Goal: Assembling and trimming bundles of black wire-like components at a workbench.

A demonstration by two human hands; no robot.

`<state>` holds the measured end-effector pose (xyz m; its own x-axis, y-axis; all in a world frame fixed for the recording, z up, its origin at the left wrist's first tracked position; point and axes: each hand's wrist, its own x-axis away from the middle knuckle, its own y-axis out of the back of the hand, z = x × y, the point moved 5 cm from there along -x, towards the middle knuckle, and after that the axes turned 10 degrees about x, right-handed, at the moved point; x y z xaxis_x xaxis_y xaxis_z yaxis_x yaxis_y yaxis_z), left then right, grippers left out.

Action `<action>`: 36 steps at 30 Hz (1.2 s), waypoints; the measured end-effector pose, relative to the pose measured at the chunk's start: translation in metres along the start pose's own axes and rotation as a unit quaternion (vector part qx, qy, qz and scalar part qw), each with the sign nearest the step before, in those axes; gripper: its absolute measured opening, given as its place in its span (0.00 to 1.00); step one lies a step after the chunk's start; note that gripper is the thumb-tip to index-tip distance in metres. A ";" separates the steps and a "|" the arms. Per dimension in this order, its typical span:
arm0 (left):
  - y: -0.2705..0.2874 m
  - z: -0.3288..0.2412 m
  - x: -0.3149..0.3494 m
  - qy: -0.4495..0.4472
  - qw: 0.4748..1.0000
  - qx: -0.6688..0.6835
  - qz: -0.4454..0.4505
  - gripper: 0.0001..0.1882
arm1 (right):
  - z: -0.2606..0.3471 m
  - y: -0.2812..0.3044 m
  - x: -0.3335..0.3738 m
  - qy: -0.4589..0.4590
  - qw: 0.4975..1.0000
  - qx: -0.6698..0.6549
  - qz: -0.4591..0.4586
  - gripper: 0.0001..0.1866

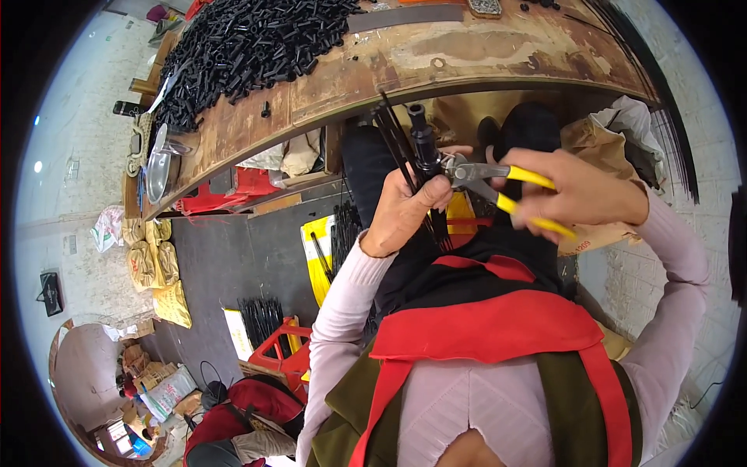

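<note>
From where I stand, the working is done just off the near edge of the wooden surface (373, 74), over the seated person's lap. The left hand (401, 206) is curled round a black tubular fitting (422, 138), its thumb pressed in below; the fitting stands nearly upright, top toward the surface, likely so that its lower part meets the tool. Thin black rods (395, 144) run alongside, seemingly caught in the same fist, perhaps to keep them within reach. The right hand (572, 191), blurred, is wrapped around the yellow-handled pliers (471, 171), whose handles stand apart; the head points at the left fingertips, but I cannot tell whether it bites on anything. Coming from opposite sides, the two hands seem set to brace one another. On the left part of the surface lies a great heap of black fittings (241, 58), probably piled there to leave its front edge free, with one loose fitting (266, 109) nearer that edge. A metal bowl (159, 167) sits by its left end, and a bundle of long black rods (661, 101) overhangs its right end, presumably because of their length.
</note>
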<state>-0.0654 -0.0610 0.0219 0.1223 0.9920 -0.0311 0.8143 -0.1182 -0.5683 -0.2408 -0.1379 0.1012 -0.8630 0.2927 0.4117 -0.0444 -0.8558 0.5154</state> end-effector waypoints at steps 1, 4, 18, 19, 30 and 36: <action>0.001 0.000 0.001 0.000 1.000 -0.001 -0.003 0.25 | -0.002 -0.014 0.003 -0.097 0.960 -0.211 0.158 0.17; 0.002 0.003 0.001 -0.003 1.000 -0.020 0.008 0.26 | -0.018 -0.028 -0.004 -0.069 0.981 -0.164 0.074 0.19; 0.008 0.004 0.000 -0.009 1.000 -0.011 0.025 0.26 | -0.028 -0.041 -0.015 -0.049 0.976 -0.203 0.054 0.22; 0.010 0.002 0.000 -0.030 0.999 -0.023 0.013 0.24 | -0.025 -0.029 -0.015 -0.001 0.996 -0.060 -0.065 0.23; 0.006 0.005 0.000 -0.033 0.996 -0.079 0.009 0.18 | -0.004 -0.004 -0.013 0.005 0.993 0.110 -0.032 0.17; 0.006 0.004 0.003 -0.032 0.996 -0.079 0.004 0.18 | -0.003 -0.008 -0.017 -0.093 0.995 0.008 0.031 0.19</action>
<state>-0.0630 -0.0589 0.0152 0.0972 0.9912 -0.0895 0.8929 -0.1266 -0.4322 -0.2272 -0.1372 0.0880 -0.7562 0.3145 0.5739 0.0160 -0.8678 0.4966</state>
